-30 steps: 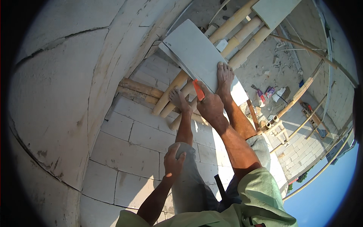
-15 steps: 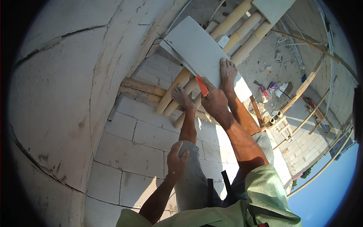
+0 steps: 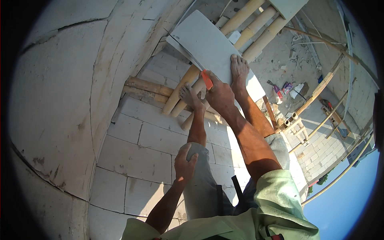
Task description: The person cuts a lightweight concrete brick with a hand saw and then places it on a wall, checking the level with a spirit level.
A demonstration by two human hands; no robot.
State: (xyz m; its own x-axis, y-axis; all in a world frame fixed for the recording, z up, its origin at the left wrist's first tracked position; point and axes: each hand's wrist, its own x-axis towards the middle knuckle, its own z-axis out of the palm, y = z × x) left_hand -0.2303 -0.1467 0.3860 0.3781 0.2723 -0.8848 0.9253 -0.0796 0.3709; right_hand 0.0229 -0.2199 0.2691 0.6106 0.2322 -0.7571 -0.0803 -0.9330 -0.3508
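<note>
A person is standing barefoot on round bamboo scaffold poles (image 3: 182, 90) high against a pale block wall (image 3: 136, 140), looking straight down; the right hand (image 3: 219, 95) is wrapping shut around the orange handle of a tool (image 3: 207, 79), whose working end is lying hidden behind the fist, at the near edge of a flat grey-white rectangular slab (image 3: 208, 48); the slab is resting across the poles, and the bare right foot (image 3: 239, 71) is pressing down on it just beside the hand; the bare left foot (image 3: 191, 97) is perching on the poles just beside the fist; the left hand (image 3: 185, 164) is lying with fingers spread on the bent left knee in grey trousers (image 3: 204, 180), gripping nothing; a light green shirt sleeve (image 3: 276, 200) is filling the lower edge; a curved plastered wall (image 3: 52, 92) is rising at the left; far below at the right, rubble and coloured scraps (image 3: 286, 88) are littering the dusty ground, with long thin poles (image 3: 320, 86) slanting across it.
</note>
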